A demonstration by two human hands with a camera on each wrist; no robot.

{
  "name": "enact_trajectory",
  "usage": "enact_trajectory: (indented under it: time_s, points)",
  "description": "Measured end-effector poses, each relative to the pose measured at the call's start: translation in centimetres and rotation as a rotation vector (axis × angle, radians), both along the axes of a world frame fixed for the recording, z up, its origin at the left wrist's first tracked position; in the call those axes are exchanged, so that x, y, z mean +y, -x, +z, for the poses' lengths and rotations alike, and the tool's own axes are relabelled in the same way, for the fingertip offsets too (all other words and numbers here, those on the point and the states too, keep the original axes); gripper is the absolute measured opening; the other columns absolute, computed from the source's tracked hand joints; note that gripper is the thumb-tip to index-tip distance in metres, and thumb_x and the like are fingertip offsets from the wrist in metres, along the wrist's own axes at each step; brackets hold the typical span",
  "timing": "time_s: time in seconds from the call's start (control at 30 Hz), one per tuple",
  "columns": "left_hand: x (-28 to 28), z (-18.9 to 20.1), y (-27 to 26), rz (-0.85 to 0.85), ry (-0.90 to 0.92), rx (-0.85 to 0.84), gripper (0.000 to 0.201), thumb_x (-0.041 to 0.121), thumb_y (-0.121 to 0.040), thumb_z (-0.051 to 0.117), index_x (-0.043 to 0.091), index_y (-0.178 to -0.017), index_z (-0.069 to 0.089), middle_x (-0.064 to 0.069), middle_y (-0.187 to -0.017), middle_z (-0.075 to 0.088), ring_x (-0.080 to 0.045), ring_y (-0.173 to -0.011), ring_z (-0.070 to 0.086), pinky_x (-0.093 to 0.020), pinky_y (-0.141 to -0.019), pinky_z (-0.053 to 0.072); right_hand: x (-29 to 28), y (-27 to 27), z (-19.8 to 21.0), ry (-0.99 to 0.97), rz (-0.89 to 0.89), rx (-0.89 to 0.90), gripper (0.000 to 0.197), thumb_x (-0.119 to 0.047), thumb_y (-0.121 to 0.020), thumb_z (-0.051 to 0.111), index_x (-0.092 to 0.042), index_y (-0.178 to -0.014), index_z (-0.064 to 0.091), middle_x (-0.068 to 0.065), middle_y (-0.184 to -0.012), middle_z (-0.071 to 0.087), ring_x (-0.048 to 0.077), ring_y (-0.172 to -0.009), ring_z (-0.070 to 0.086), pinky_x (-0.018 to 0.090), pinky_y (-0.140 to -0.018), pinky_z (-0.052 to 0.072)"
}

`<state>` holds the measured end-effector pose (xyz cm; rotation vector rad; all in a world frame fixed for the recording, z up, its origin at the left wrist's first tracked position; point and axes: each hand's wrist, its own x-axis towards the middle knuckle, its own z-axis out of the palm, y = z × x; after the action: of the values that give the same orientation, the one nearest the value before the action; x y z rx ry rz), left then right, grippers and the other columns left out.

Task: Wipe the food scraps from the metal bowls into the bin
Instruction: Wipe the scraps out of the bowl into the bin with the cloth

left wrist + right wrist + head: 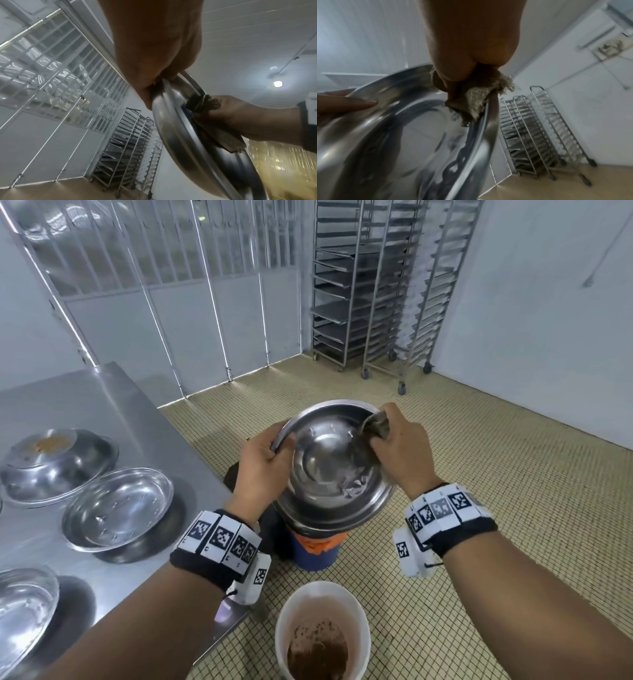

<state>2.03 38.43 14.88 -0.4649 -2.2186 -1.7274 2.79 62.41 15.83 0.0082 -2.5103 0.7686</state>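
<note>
— What have your hands got right now?

— My left hand (pixel 262 462) grips the rim of a metal bowl (pixel 329 470), thumb inside the lip and the other fingers curled behind it. The bowl is tilted toward me, hollow side facing up at my head. My right hand (pixel 402 450) is clenched round a cloth (pixel 476 106), a coarse brownish rag bunched under my fingertips and pressed against the inside wall at the rim, on the side across from my left thumb.

— And the bin?

— Straight below my fingers: a blue bin (pixel 317 556) with an orange liner edge showing, standing on the tiled floor (pixel 496 508). The bowl covers most of its mouth from where I look. Nearer to me than both wrists, also on the floor, stands a white bucket (pixel 322 631) with brown slop in it.

— Other bowls?

— Off beyond my left knuckles, on the steel table (pixel 102 405): an upturned bowl (pixel 58 463) with brown residue on its base, an upright bowl (pixel 118 508) just beside it, and a third bowl (pixel 24 607) by my left forearm, cut off by the edge of the view.

— Anything past your fingertips?

— Wheeled tray racks (pixel 376 285) against the far wall, well apart from everything I hold.
</note>
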Motion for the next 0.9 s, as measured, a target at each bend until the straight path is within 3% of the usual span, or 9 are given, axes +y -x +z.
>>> enact_trajectory:
  time_s: [0.1, 0.2, 0.3, 0.43, 0.53, 0.6, 0.73, 0.83, 0.9]
  points:
    - [0.3, 0.5, -0.2, 0.001, -0.066, -0.048, 0.016, 0.011, -0.105, 0.060, 0.014, -0.096, 0.073, 0.017, -0.067, 0.068, 0.001, -0.061, 0.062, -0.013, -0.058, 0.047, 0.0, 0.2, 1.0, -0.026, 0.012, 0.053, 0.026, -0.015, -0.093, 0.069, -0.012, -0.116, 0.058, -0.002, -0.088, 0.068, 0.018, -0.069, 0.061, 0.018, -0.058, 0.044]
    - [0.4, 1.3, 0.0, 0.068, -0.209, -0.093, 0.016, 0.013, -0.104, 0.061, 0.011, -0.099, 0.075, 0.009, -0.071, 0.071, -0.005, -0.064, 0.067, -0.017, -0.057, 0.051, -0.4, -0.5, -0.8, 0.229, -0.081, 0.023, 0.030, -0.018, -0.094, 0.071, -0.015, -0.120, 0.056, -0.004, -0.090, 0.069, 0.015, -0.073, 0.067, 0.025, -0.065, 0.055]
    - [0.4, 1.0, 0.3, 0.089, -0.257, -0.083, 0.017, 0.011, -0.105, 0.059, 0.003, -0.103, 0.074, 0.008, -0.073, 0.072, -0.005, -0.066, 0.067, -0.018, -0.059, 0.052, -1.1, -1.1, -3.1, 0.402, -0.124, -0.101, 0.038, -0.025, -0.093, 0.074, -0.018, -0.123, 0.051, -0.009, -0.090, 0.066, 0.010, -0.076, 0.067, 0.015, -0.060, 0.051]
    - [0.3, 0.0, 0.2, 0.049, -0.110, -0.054, 0.019, 0.012, -0.105, 0.058, 0.004, -0.110, 0.075, 0.010, -0.075, 0.073, -0.005, -0.067, 0.069, -0.016, -0.061, 0.051, -0.2, -0.2, -1.2, 0.196, -0.089, -0.091, 0.031, -0.019, -0.093, 0.072, -0.015, -0.118, 0.054, -0.004, -0.089, 0.067, 0.012, -0.071, 0.065, 0.010, -0.059, 0.043]
    - [0.8, 0.1, -0.3, 0.021, -0.076, -0.070, 0.019, 0.010, -0.105, 0.057, 0.014, -0.099, 0.074, 0.017, -0.067, 0.069, 0.001, -0.062, 0.064, -0.012, -0.058, 0.048, -0.1, 0.4, 1.7, -0.011, -0.005, -0.026, 0.022, -0.016, -0.094, 0.070, -0.015, -0.113, 0.059, -0.013, -0.082, 0.057, -0.004, -0.063, 0.050, 0.002, -0.051, 0.036]
    - [1.0, 0.4, -0.4, 0.048, -0.125, -0.089, 0.022, 0.009, -0.104, 0.057, 0.018, -0.090, 0.072, 0.016, -0.064, 0.067, 0.001, -0.060, 0.062, -0.013, -0.056, 0.047, -0.2, 0.6, 2.2, -0.034, -0.011, 0.034, 0.024, -0.016, -0.093, 0.071, -0.013, -0.114, 0.060, -0.010, -0.086, 0.059, 0.005, -0.063, 0.053, 0.003, -0.055, 0.033]
    - [0.8, 0.9, 0.1, 0.106, -0.241, -0.078, 0.020, 0.010, -0.103, 0.059, 0.014, -0.090, 0.073, 0.011, -0.067, 0.068, -0.004, -0.062, 0.062, -0.017, -0.058, 0.051, -0.8, -0.1, -0.9, 0.251, -0.124, 0.024, 0.029, -0.021, -0.093, 0.073, -0.016, -0.118, 0.058, -0.009, -0.090, 0.067, 0.014, -0.075, 0.067, 0.018, -0.064, 0.050]
    - [0.7, 0.6, 0.4, 0.121, -0.276, -0.051, 0.017, 0.007, -0.104, 0.058, 0.009, -0.101, 0.074, 0.013, -0.073, 0.071, -0.002, -0.067, 0.065, -0.016, -0.062, 0.052, -2.1, -1.5, -3.6, 0.498, -0.174, -0.079, 0.033, -0.025, -0.093, 0.075, -0.020, -0.119, 0.054, -0.016, -0.092, 0.064, 0.006, -0.082, 0.068, 0.009, -0.058, 0.047]
    - [0.7, 0.2, 0.2, 0.098, -0.234, -0.053, 0.018, 0.008, -0.105, 0.057, 0.005, -0.106, 0.075, 0.010, -0.075, 0.072, -0.004, -0.068, 0.067, -0.017, -0.062, 0.052, -2.1, -1.6, -3.9, 0.486, -0.185, -0.080, 0.034, -0.026, -0.092, 0.076, -0.018, -0.117, 0.055, -0.015, -0.093, 0.064, 0.006, -0.079, 0.066, 0.007, -0.056, 0.045]
